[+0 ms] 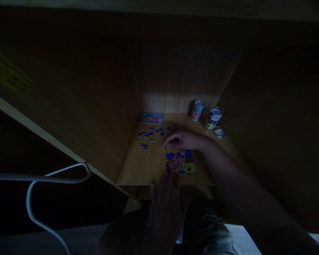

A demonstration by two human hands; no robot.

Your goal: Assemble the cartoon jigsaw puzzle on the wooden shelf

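A partly built cartoon jigsaw (181,163) lies on a wooden shelf floor (140,166) inside a dim cabinet. My right hand (184,139) reaches in over its top edge, fingertips pinched down at a small piece on the wood. My left hand (167,198) rests flat at the shelf's front edge, fingers stretched out and touching the jigsaw's lower left corner. Several loose blue pieces (150,134) are scattered to the left of my right hand.
A picture card (150,118) lies at the back left. Two small printed tins (197,109) (214,118) stand at the back right, a round lid (219,132) beside them. Wooden walls close in both sides. A white wire hanger (55,177) hangs at the left.
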